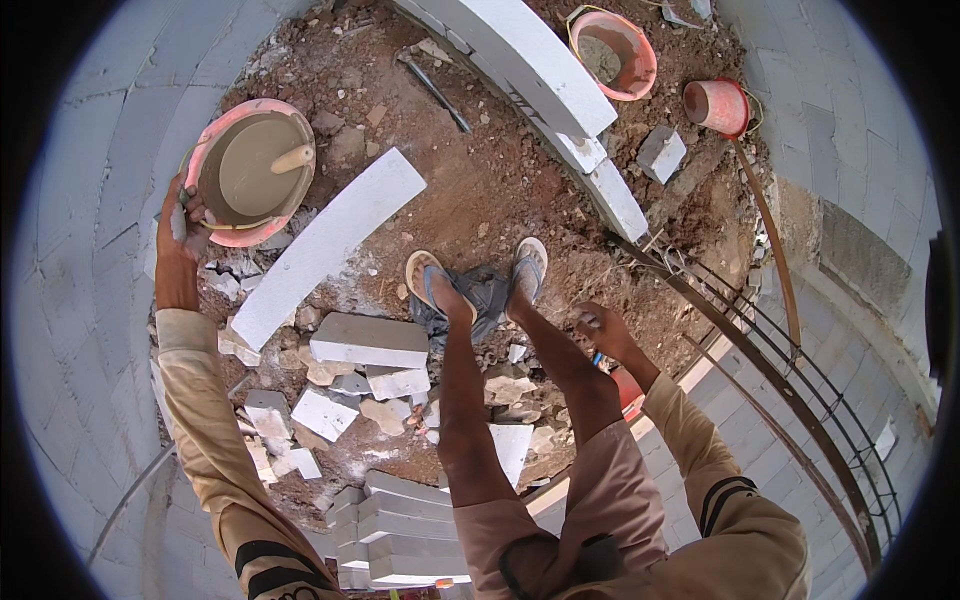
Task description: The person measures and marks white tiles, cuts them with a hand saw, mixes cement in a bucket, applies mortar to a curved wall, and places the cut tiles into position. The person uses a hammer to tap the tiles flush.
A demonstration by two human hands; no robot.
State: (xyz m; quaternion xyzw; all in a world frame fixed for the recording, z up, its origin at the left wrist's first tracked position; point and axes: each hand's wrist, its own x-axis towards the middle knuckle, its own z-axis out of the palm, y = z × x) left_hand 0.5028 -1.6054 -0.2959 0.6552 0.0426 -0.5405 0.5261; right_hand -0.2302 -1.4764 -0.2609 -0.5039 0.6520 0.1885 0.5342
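Note:
At the left, my left hand (183,222) is closed on the rim and thin wire handle of a pink bucket (222,237). Smooth grey-brown mortar (250,170) fills much of the bucket. A wooden tool handle (292,159) sticks up out of the mortar; the rest of that tool is sunk from sight. My right hand (600,328) hangs beside my right knee with its fingers curled in, and no held thing shows in it. Just to the right of the bucket lies a long white block (325,245) on the soil.
Broken blocks (325,412) and stacked blocks (405,525) lie around my legs. A low block wall (530,65) runs across the top. Beyond it stand another pink bucket (640,75) and a tipped small bucket (715,105). A rebar cage (800,350) slants along the right. A metal bar (437,95) lies on the soil.

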